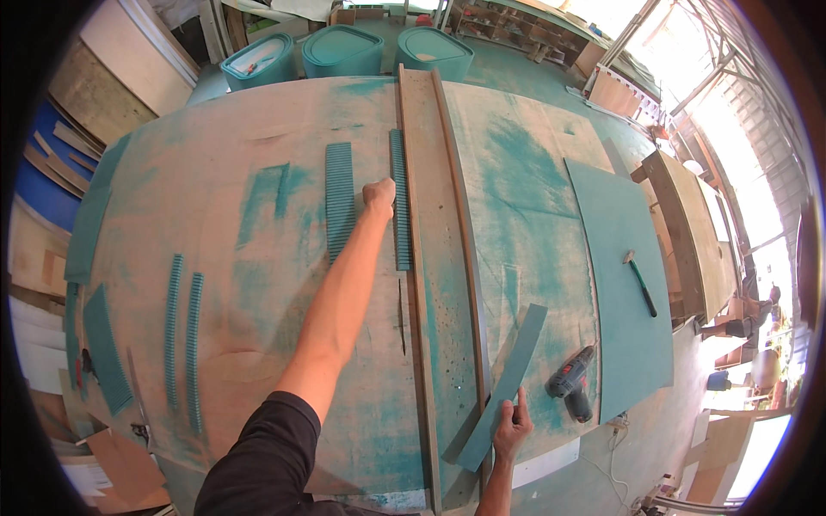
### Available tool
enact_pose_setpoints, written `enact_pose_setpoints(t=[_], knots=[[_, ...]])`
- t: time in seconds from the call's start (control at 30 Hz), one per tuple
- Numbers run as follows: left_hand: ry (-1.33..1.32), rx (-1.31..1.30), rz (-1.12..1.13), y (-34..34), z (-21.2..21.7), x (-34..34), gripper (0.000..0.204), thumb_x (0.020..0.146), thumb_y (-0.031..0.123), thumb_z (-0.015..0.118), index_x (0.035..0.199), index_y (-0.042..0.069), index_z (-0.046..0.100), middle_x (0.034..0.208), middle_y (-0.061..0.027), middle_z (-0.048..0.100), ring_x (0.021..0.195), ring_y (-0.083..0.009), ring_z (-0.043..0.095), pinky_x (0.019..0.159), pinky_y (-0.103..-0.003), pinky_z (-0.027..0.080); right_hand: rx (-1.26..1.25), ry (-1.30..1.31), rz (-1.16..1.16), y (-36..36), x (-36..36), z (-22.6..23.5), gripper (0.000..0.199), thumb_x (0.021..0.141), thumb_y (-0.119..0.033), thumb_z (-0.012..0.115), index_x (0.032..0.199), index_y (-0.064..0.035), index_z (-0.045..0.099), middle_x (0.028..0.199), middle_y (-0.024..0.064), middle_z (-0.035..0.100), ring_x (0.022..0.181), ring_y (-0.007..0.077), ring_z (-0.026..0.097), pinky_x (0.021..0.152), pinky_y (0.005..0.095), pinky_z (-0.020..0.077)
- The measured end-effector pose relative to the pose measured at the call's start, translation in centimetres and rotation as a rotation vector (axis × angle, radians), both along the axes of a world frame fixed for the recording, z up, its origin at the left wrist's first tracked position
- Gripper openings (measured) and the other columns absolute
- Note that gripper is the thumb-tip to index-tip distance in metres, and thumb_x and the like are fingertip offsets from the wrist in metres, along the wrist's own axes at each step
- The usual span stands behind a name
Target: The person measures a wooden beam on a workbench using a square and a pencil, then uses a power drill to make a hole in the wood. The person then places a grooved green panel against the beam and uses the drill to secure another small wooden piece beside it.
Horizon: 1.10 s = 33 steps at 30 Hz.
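My left hand (379, 198) reaches far over the table, its fingers closed at the left edge of a narrow teal ribbed strip (402, 232). That strip lies along a long wooden channel with raised side rails (430, 258). A wider ribbed teal strip (339, 189) lies just left of the hand, partly hidden by my forearm. Near the front, my right hand (514, 426) grips a flat, smooth teal strip (516, 365), with its index finger pointing along it. This strip slants across the channel's right rail. To its right lies a cordless drill (568, 378).
The table (241, 327) is stained teal. Two ribbed strips (174, 327) lie at the left, beside a flat teal piece (107, 353). A hammer (641, 284) rests on a teal sheet (615, 215) at the right. Teal tubs (342, 53) stand beyond the far edge. A person (753, 314) is at the far right.
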<state>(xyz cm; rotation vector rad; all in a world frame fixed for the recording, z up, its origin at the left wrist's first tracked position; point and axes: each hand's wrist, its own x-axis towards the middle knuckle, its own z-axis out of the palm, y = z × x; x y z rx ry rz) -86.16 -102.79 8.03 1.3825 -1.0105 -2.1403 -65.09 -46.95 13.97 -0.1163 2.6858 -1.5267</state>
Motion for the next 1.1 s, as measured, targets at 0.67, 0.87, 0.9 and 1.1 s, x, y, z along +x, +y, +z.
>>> enact_pose_setpoints(t=[0.67, 0.87, 0.9, 1.1], knots=[[-0.343, -0.562, -0.324, 1.2, 1.3, 1.7, 0.037, 0.087, 0.023, 0.083, 0.119, 0.005, 0.077, 0.114, -0.0215, 0.076, 0.111, -0.0311, 0.073, 0.099, -0.039, 0.057, -0.237, -0.086, -0.104, 0.1, 0.3, -2.1, 0.047, 0.105, -0.016, 0.063, 0.146, 0.0066, 0.055, 0.085, -0.0043, 0.058, 0.071, 0.0035, 0.045, 0.061, 0.0200, 0.0373], [-0.393, -0.728, -0.371, 0.7, 0.5, 1.7, 0.038, 0.091, 0.017, 0.079, 0.124, -0.001, 0.073, 0.114, -0.0189, 0.076, 0.091, -0.0232, 0.075, 0.080, -0.035, 0.061, -0.247, -0.107, -0.110, -0.1, 0.2, -1.8, 0.048, 0.106, -0.017, 0.061, 0.147, 0.0059, 0.054, 0.098, 0.0004, 0.066, 0.078, 0.0058, 0.053, 0.068, 0.0215, 0.0454], [-0.324, -0.643, -0.346, 0.3, -0.2, 1.9, 0.038, 0.092, 0.017, 0.078, 0.124, -0.002, 0.073, 0.115, -0.0187, 0.076, 0.093, -0.0239, 0.075, 0.082, -0.036, 0.061, -0.249, -0.124, -0.106, -0.2, 0.3, -1.6, 0.047, 0.106, -0.017, 0.061, 0.147, 0.0058, 0.054, 0.100, 0.0011, 0.067, 0.080, 0.0062, 0.053, 0.069, 0.0219, 0.0461], [-0.262, -0.610, -0.333, -0.5, -1.3, 2.6, 0.045, 0.088, 0.020, 0.080, 0.126, -0.004, 0.071, 0.121, -0.0199, 0.074, 0.106, -0.0290, 0.073, 0.093, -0.039, 0.058, -0.261, -0.094, -0.078, 0.7, -0.1, -3.7, 0.047, 0.107, -0.017, 0.060, 0.148, 0.0052, 0.054, 0.105, 0.0022, 0.068, 0.084, 0.0063, 0.056, 0.072, 0.0215, 0.0473]])
